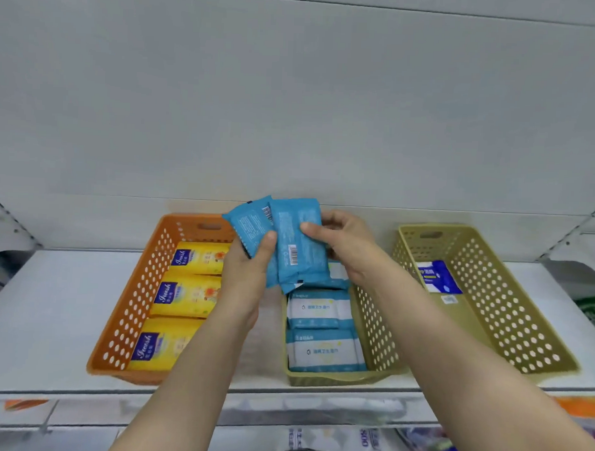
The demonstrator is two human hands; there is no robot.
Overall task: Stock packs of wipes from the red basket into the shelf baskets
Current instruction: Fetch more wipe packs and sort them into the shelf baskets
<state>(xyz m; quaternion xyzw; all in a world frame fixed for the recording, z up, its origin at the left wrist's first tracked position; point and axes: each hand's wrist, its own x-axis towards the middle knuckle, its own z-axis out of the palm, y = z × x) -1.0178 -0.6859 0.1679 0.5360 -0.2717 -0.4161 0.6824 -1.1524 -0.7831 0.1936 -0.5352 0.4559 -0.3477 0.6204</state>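
Both bare forearms reach forward and up over the white shelf. The left hand holds a blue wipes pack, thumb in front and the other fingers hidden behind it. The right hand holds a second blue wipes pack, its thumb pressed on the printed back side and its fingers curled behind. The two packs overlap a little and stand tilted above the middle olive basket, which contains white-and-blue wipes packs lying flat. To the left, an orange basket holds yellow packs in a row. To the right, another olive basket holds one blue-and-white pack near its back wall. Behind the shelf is a plain grey panel. The red basket cannot be seen.
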